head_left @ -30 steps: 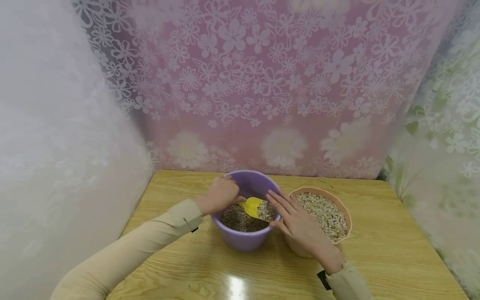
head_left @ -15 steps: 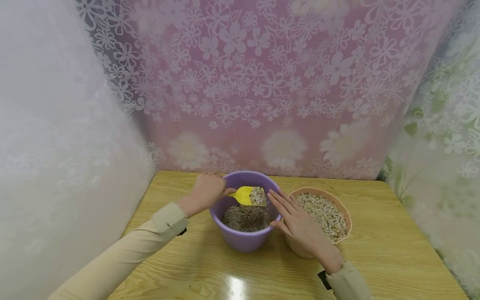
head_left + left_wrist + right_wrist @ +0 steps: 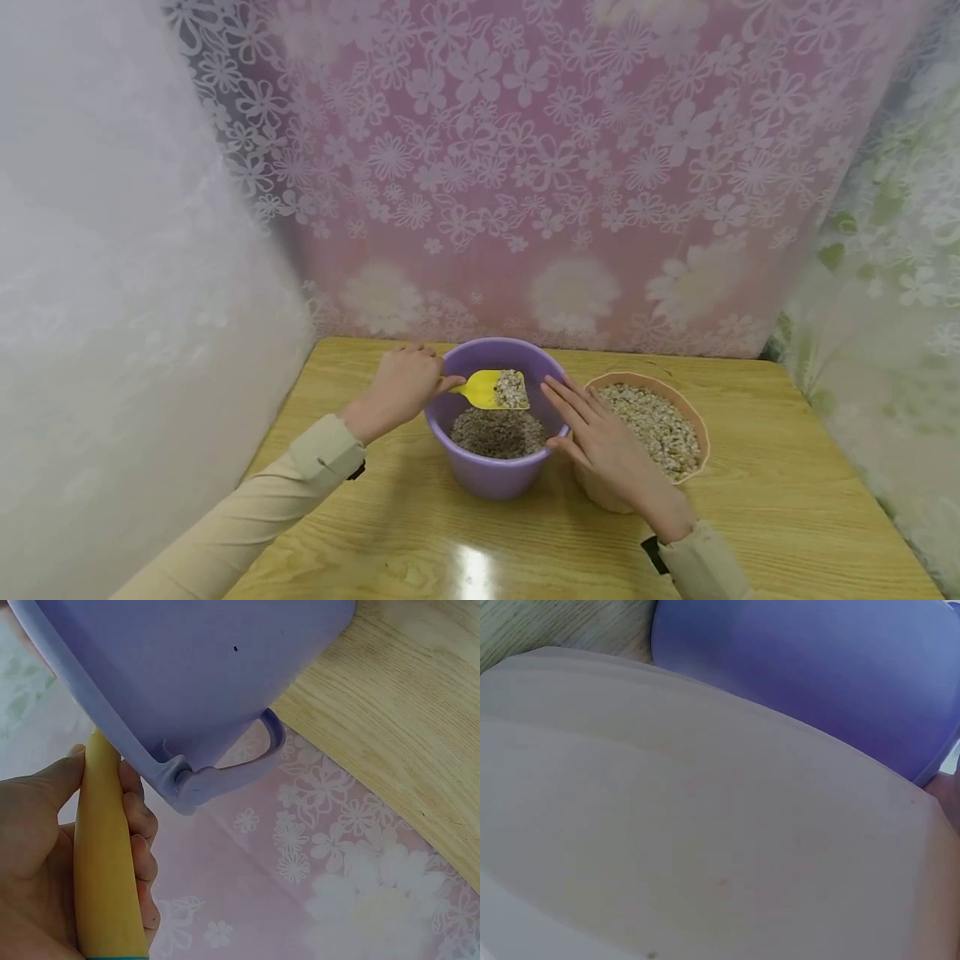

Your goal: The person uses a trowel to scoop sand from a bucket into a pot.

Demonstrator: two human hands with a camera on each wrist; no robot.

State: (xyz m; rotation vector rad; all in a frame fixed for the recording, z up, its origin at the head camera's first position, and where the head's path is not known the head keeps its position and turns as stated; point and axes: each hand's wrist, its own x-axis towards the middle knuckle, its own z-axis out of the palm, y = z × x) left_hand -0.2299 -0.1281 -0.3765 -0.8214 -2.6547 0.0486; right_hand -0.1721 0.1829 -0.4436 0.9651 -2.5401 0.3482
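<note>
My left hand (image 3: 397, 383) grips the handle of a small yellow shovel (image 3: 478, 390), held level over the purple bucket (image 3: 498, 479). Pale gravel (image 3: 512, 389) lies on the front half of its blade. In the left wrist view, fingers and thumb wrap the thick yellow handle (image 3: 109, 855) just outside the bucket's rim. More gravel (image 3: 498, 433), darker in shade, covers the bucket's bottom. My right hand (image 3: 611, 446) has its fingers extended, their tips at the bucket's right rim, and its palm passes over the near side of a peach-coloured pot (image 3: 703, 429).
Gravel (image 3: 652, 429) fills the peach pot, which stands close to the bucket's right side. The purple bucket has a side handle (image 3: 247, 761). A wooden table (image 3: 780, 492) holds both containers, with flowered curtains (image 3: 570, 167) behind and at the sides.
My left hand has lifted the yellow shovel with gravel up from inside the bucket and drawn it left, turning the blade level. My right hand stays at the bucket's rim.
</note>
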